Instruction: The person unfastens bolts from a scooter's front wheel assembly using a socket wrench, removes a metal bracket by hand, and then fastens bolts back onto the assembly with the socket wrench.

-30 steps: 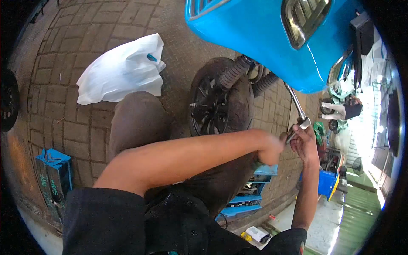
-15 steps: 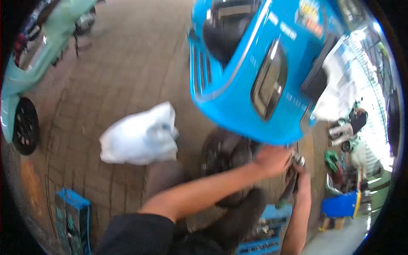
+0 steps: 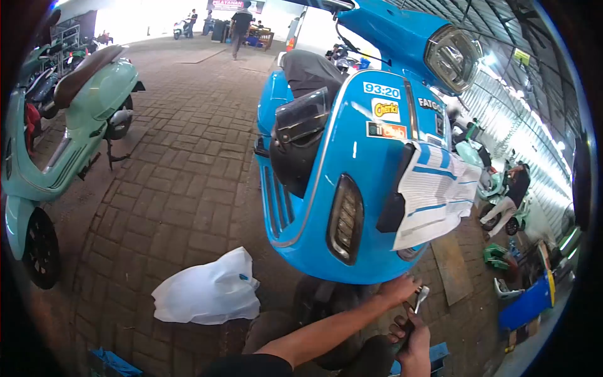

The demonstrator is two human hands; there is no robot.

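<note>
My right hand (image 3: pixel 413 336) is closed round the dark handle of a ratchet wrench (image 3: pixel 423 296), whose chrome head points up. Just to the left of that head is my left hand (image 3: pixel 397 289), reaching under the front of a blue scooter (image 3: pixel 301 251). Its fingers are curled, and whatever they grip is hidden. Below the blue body, the dark front wheel (image 3: pixel 314 305) is partly covered by my arm and knees. Sheets of printed paper (image 3: pixel 433 201) hang on the front of the scooter.
A white plastic bag (image 3: pixel 207 290) lies on the brick floor to the left. A mint-green scooter (image 3: pixel 75 125) stands beyond it. Blue toolbox parts (image 3: pixel 113 363) show at the bottom edge. On the right are a blue bin (image 3: pixel 526 309) and a seated person (image 3: pixel 510 195). Another person (image 3: pixel 240 31) is far back.
My view has tilted up, showing more of the blue scooter and the workshop behind it. Both hands appear lower in the picture, still close together by the wrench.
</note>
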